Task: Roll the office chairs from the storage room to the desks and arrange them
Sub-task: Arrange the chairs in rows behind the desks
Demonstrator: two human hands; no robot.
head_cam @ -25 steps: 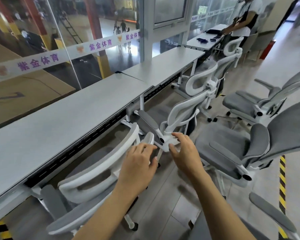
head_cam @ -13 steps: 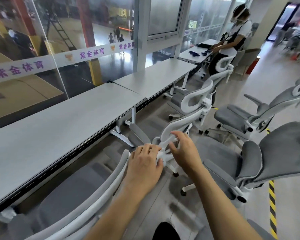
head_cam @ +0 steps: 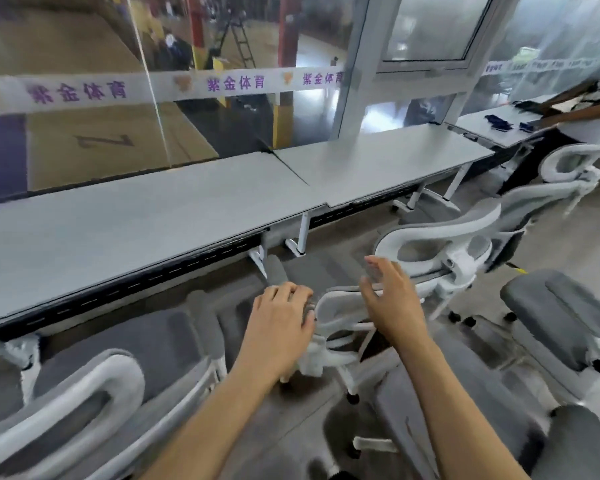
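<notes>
Desk row, chair placement.

- Middle chair (head_cam: 326,299): white frame, grey mesh. It faces the desks, in front of the seam where the near tabletop (head_cam: 118,233) meets the 2nd tabletop (head_cam: 388,161). Its seat reaches toward the tabletop edge, and its back is toward the person.
- Left grip (head_cam: 281,320): on top of the chair back, fingers curled over its upper edge. The frame is blurred, so I cannot tell how firmly it holds.
- Right grip (head_cam: 392,303): spread, fingers straight, raised just above the chair back and holding nothing.

Change over the last 1 s: both grips were on the rear of this chair's back 1 s ago and again 0.5 s ago. The right one has now lifted clear and opened, while the left stays on. The view has also swung left, and the chair sits nearer under the tabletop edge than it did.

Reading: the push on this chair looks nearly finished. The right grip has let go, and the left seems to be giving the last steadying touch. Placement is probably close to done, though squareness to the desk is hard to judge through the blur.

Neighbours: 1 chair (head_cam: 94,382) is parked at the near tabletop on the left, and 1 more (head_cam: 437,233) at the 2nd tabletop on the right. A loose chair (head_cam: 551,306) stands behind the row on the right, not yet at a desk, so there is likely more rolling to do. Another person (head_cam: 582,112) works at the far desk.
</notes>
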